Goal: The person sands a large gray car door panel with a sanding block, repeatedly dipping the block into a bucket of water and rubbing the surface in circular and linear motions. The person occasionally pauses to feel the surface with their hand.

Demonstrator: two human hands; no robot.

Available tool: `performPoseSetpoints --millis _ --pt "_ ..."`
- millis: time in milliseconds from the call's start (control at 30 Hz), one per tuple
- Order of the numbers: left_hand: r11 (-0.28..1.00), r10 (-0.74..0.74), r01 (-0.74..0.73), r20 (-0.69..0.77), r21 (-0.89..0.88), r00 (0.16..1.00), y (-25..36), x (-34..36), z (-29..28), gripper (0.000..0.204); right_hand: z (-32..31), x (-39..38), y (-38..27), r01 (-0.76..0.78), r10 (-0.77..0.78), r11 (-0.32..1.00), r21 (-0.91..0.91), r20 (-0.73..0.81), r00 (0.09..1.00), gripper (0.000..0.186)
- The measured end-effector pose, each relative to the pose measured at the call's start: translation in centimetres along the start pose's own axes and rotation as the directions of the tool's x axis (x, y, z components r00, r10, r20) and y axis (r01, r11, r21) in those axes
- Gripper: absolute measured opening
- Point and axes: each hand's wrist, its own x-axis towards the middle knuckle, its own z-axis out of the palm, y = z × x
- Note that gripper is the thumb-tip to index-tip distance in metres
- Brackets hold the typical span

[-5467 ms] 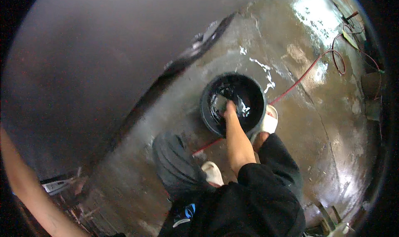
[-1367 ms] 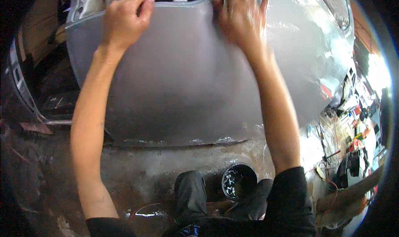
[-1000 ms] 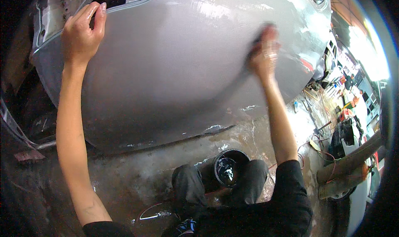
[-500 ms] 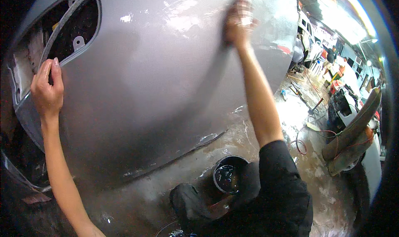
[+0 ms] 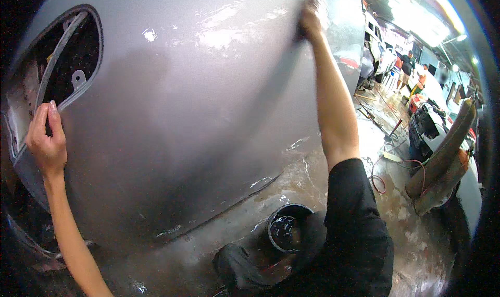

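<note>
A large grey car body panel (image 5: 172,104) fills most of the view, its upper part wet and shiny. At the far left, my left hand (image 5: 47,140) is closed on the lower rim of a dark light-shaped opening (image 5: 78,49), thumb and fingers pinching the edge. High up on the panel, my right hand (image 5: 311,20) is pressed against the wet surface with the arm stretched out. Its fingers are blurred and partly turned away, so anything under the palm is hidden. A long shadow of the arm falls across the panel.
A black bucket (image 5: 287,228) of dark water stands below the panel by my knee. Hoses (image 5: 380,182), tools and a removed bumper (image 5: 442,151) lie on the wet floor to the right. Two people (image 5: 408,67) are farther back among car parts.
My view has shifted slightly, so the opening and my left hand sit lower and further left. On the panel, my right hand has moved a little to the right and less blur shows.
</note>
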Motion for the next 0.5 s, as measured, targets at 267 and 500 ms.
performPoseSetpoints --millis 267,500 --pt "0.992 0.019 -0.030 0.094 0.121 0.995 -3.8 0.0 -1.9 0.023 -6.0 1.3 -24.6 -0.237 0.239 0.971 -0.035 0.052 0.970 0.050" --pt "0.989 0.022 -0.032 0.071 0.142 0.997 -5.5 -0.9 -3.7 0.024 -12.0 6.9 -34.6 0.199 -0.046 0.834 0.514 -0.294 0.955 0.069"
